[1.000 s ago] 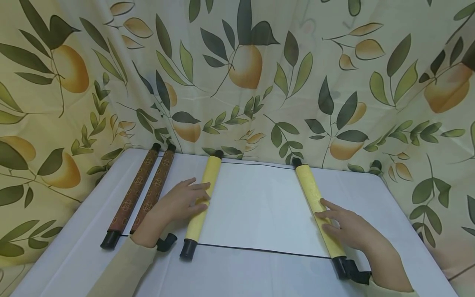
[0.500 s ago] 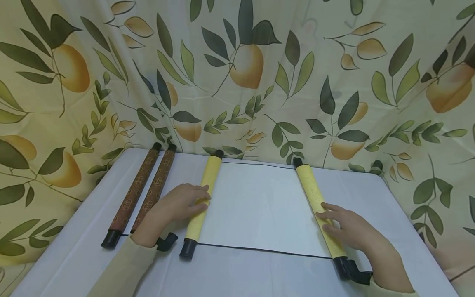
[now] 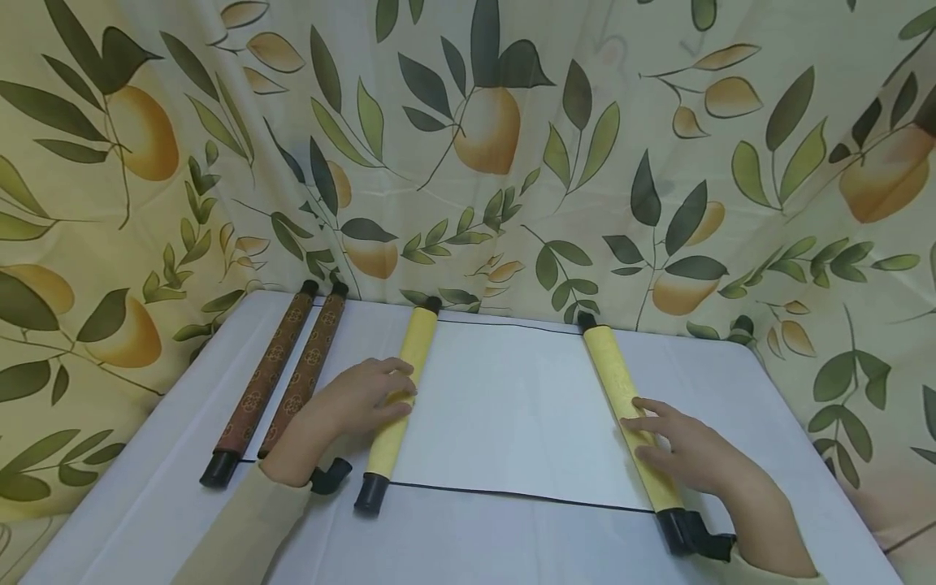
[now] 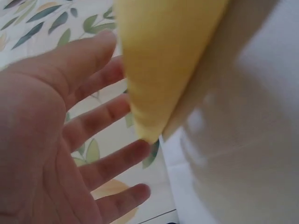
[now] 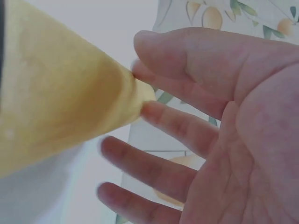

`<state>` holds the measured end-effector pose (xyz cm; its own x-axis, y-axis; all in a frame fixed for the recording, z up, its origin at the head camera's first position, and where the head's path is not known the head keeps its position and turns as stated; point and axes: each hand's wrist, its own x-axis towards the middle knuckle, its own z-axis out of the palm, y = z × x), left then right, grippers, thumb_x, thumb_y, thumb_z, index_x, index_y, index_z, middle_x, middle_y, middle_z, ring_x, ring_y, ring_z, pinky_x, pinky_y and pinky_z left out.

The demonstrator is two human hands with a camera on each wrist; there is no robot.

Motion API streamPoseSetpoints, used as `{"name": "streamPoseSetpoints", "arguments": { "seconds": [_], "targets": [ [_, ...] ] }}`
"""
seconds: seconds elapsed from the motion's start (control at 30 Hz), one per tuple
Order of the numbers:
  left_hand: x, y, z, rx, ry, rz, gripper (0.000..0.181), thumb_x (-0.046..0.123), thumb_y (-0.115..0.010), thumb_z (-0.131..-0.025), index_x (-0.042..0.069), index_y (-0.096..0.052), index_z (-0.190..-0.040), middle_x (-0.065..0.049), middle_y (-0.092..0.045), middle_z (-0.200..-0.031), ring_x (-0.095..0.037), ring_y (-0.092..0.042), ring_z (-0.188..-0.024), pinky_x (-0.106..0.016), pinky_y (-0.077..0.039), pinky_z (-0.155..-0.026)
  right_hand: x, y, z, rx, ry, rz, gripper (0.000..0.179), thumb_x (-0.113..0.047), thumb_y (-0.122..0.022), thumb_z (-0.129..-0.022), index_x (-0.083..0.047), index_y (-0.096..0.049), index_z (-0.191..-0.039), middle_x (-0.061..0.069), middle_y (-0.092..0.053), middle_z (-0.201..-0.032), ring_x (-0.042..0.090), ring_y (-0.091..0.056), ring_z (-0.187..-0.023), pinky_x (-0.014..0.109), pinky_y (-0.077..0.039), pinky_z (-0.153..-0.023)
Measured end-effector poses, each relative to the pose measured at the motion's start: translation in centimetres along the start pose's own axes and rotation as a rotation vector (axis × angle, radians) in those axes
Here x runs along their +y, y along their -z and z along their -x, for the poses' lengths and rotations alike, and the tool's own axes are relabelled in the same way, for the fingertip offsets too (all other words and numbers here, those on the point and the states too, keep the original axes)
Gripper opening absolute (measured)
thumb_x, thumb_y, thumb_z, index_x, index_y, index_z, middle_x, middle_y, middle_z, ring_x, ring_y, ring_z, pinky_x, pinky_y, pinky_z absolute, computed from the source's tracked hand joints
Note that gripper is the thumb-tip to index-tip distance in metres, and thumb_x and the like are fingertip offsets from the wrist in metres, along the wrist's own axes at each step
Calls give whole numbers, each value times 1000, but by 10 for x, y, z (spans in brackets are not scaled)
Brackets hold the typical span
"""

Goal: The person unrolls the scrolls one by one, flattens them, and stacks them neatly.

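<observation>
A hanging scroll with yellow rolls and black end knobs lies partly unrolled, white paper (image 3: 519, 406) showing between its left roll (image 3: 383, 451) and right roll (image 3: 608, 357). On the left roll rest the fingertips of my left hand (image 3: 358, 398). My right hand (image 3: 695, 451) touches the right roll from its outer side, fingers spread. In the left wrist view the left fingers are loosely extended beside the yellow roll (image 4: 163, 60), not wrapped around it. The right wrist view shows relaxed right fingers against the other yellow roll (image 5: 60, 93). The roll undersides are hidden.
Two brown patterned rolls (image 3: 263, 374) with black knobs lie side by side at the left, partly behind my left forearm. A white cloth covers the table (image 3: 468, 544). Behind the table's far edge hangs a leaf-and-fruit curtain (image 3: 468, 203).
A second ago the left fingers were more spread and raised; now they lie closer together on the left roll. The right hand and both yellow rolls stay nearly in place.
</observation>
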<state>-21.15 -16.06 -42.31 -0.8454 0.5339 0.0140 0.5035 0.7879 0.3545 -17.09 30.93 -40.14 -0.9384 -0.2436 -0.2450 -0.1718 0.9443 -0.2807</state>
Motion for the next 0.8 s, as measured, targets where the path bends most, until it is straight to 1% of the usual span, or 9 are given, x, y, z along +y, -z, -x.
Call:
{"name": "streamPoseSetpoints", "arguments": {
  "seconds": [0.1,0.2,0.27,0.33,0.4,0.5,0.6,0.67,0.8],
  "targets": [
    [0,-1,-1,28,-45,-49,32,34,-66,-95,22,-70,-124,-4,-47,-152,-33,-48,-133,-49,-42,-108,-1,-2,-2,6,24,-18,52,-29,-73,-88,-13,-62,-137,23,-29,-159,56,-35,-136,72,-37,-98],
    [1,-1,-2,16,-100,-31,33,24,-64,-97,20,-68,-129,-5,-43,-155,-35,-44,-138,-50,-34,-114,-1,-3,-2,6,44,-31,54,-29,-73,-88,-11,-61,-138,22,-28,-160,56,-33,-137,72,-36,-99],
    [1,-1,-2,13,-134,-26,34,15,-61,-96,18,-68,-129,-6,-47,-153,-36,-44,-139,-51,-31,-116,-1,-4,-2,5,31,-30,55,-30,-73,-88,-11,-60,-138,22,-29,-159,55,-34,-137,72,-36,-100],
    [2,-1,-2,17,-144,-35,36,9,-57,-94,17,-69,-127,-7,-51,-149,-36,-46,-137,-51,-31,-116,-1,-5,-1,8,11,-23,56,-30,-72,-88,-10,-59,-139,22,-30,-159,55,-34,-136,72,-37,-99],
    [2,-2,-2,29,-135,-47,35,9,-57,-94,17,-70,-126,-6,-55,-146,-36,-48,-134,-50,-34,-114,-1,-5,-1,12,-12,-17,57,-30,-73,-88,-10,-58,-139,22,-32,-158,54,-35,-136,72,-37,-99],
    [2,-3,-1,41,-112,-60,29,18,-62,-96,19,-71,-124,-5,-58,-143,-34,-50,-132,-50,-38,-110,2,-5,0,11,-6,-19,56,-30,-73,-88,-12,-58,-140,26,-33,-156,56,-35,-135,73,-38,-97],
    [1,-3,-1,43,-94,-76,29,28,-66,-96,21,-71,-124,-5,-58,-142,-32,-49,-132,-49,-37,-111,5,-5,1,2,2,-26,51,-31,-72,-89,-16,-62,-137,29,-31,-155,58,-34,-134,74,-37,-96],
    [0,-3,-1,47,-81,-101,30,31,-67,-95,22,-71,-123,-5,-57,-142,-32,-50,-131,-49,-37,-111,6,-6,1,-4,2,-29,48,-32,-72,-90,-18,-64,-135,29,-30,-155,59,-33,-134,75,-36,-95],
    [-2,-2,-1,65,-58,-152,28,34,-68,-94,24,-73,-120,-5,-59,-138,-33,-53,-126,-49,-40,-108,6,-5,0,-5,-12,-25,47,-35,-72,-88,-19,-67,-131,30,-30,-155,60,-32,-134,76,-36,-95]
  ]
}}
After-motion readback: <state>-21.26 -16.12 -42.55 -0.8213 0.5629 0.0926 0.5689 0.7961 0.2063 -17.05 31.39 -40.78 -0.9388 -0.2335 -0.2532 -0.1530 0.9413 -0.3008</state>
